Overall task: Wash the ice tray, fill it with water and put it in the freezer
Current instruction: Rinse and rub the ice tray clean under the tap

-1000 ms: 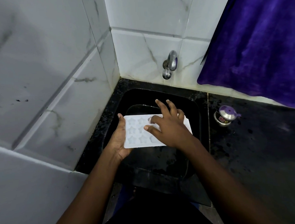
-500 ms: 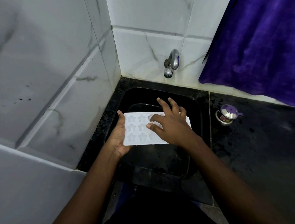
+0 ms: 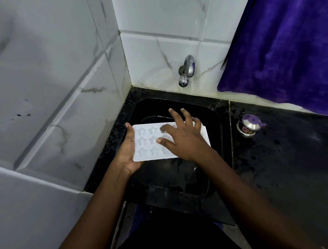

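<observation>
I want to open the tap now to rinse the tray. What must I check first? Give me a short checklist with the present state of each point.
1. Grip: left hand holds ice tray by its left edge: ok.
2. Tray above the sink: ok.
3. The right hand holds nothing, free for the tap: ok.
4. Water running: not ok, no stream visible.
5. Cells clean: cannot tell.
</observation>
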Demonstrator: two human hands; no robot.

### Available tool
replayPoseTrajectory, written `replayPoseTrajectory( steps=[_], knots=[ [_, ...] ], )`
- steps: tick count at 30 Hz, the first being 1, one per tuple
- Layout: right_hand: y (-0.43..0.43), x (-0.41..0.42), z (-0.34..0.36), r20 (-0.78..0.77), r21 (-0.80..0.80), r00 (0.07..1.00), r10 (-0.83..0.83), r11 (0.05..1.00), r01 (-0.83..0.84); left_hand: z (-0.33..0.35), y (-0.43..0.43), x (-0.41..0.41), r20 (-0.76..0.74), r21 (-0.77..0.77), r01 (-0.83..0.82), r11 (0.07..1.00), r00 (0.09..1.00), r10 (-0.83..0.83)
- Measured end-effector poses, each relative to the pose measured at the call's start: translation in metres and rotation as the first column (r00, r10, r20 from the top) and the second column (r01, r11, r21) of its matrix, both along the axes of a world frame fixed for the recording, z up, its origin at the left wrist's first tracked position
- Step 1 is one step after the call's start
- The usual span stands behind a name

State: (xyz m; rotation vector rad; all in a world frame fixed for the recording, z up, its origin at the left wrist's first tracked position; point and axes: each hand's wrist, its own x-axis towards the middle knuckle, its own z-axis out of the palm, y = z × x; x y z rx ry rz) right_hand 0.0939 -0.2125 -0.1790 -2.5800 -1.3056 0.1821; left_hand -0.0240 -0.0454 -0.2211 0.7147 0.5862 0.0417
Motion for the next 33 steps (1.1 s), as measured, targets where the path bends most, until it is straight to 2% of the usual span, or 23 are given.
replayPoseTrajectory(
  steps=[4, 11, 16, 24, 30, 33],
  knots=[
    [0.006, -0.001, 0.002, -0.037, 0.007, 0.999, 0.015, 1.0, -0.015, 0.001, -0.001, 0.0, 0.032, -0.024, 0.013, 1.0, 0.999, -0.012],
    [0.003, 0.004, 0.004, 0.01, 0.015, 1.0, 0.009, 1.0, -0.009, -0.005, 0.0, -0.001, 0.003, 0.016, -0.013, 1.0, 1.0, 0.013],
    [0.008, 0.006, 0.002, -0.047, 0.041, 0.998, 0.041, 0.998, -0.039, -0.005, 0.002, -0.001, 0.0, 0.0, -0.012, 1.0, 1.0, 0.012],
    [0.005, 0.012, 0.002, -0.018, 0.009, 0.999, 0.041, 0.999, -0.041, -0.001, -0.003, 0.002, -0.016, 0.003, -0.013, 1.0, 1.0, 0.013],
    [0.005, 0.008, 0.003, -0.083, 0.004, 0.995, 0.063, 0.998, -0.063, 0.001, 0.0, -0.001, -0.001, -0.029, -0.031, 0.999, 1.0, 0.031],
    [0.0, 0.011, 0.006, -0.045, -0.006, 0.998, 0.051, 0.999, -0.052, -0.001, -0.001, -0.001, -0.007, -0.023, -0.033, 0.999, 0.999, 0.033]
  ],
)
